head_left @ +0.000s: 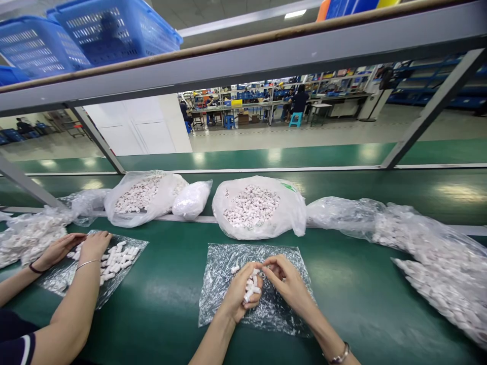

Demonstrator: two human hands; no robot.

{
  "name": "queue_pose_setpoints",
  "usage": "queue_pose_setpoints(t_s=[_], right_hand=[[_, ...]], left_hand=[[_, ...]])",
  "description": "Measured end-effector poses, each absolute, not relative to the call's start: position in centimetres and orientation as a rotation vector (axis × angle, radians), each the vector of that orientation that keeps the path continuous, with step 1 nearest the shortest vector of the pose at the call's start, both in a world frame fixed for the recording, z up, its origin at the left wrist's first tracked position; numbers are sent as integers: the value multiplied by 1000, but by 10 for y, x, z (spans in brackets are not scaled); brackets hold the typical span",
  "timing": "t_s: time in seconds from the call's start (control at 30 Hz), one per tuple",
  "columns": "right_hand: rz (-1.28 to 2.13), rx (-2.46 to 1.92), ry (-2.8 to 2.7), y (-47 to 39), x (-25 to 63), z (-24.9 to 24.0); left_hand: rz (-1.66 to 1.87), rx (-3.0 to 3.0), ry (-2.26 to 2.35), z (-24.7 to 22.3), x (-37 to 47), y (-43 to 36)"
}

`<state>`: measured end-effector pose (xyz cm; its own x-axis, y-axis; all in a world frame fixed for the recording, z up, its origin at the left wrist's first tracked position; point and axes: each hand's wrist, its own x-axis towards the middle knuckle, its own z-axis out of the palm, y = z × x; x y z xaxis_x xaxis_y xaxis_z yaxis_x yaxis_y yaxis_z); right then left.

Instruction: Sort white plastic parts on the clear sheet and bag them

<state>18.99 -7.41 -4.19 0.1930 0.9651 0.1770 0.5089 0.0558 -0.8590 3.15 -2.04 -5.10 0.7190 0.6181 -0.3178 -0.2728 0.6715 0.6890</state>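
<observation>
My left hand [240,293] is curled around several small white plastic pipe fittings [251,293], which lie in its palm. Close against its fingertips, my right hand [289,285] is closed in a pinch. What sits between those fingertips is too small to make out. Both hands are over a clear plastic bag [279,317] lying flat on the green work surface [167,314]. One loose white fitting [235,269] rests on the bag beside my left hand. Just beyond is an opened bag of small white parts with reddish-brown marks [253,207].
At left, a co-worker's hands [95,246] are over white fittings [119,261] on another plastic bag. Another parts bag [139,195] and a white bundle [192,199] stand behind. Filled bags [437,258] lie at right. Overhead, a shelf [243,56] carries blue baskets [114,30].
</observation>
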Motion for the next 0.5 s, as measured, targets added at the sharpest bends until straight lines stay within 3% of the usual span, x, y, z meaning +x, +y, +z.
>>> queue_pose_setpoints(t_s=[0.2,0.5], right_hand=[[697,-1570,-1605,-77,184,-33],[679,-1591,-1382,-73,196,-40]], left_hand=[[524,668,624,-56,35,-26],[571,605,569,-53,31,-18]])
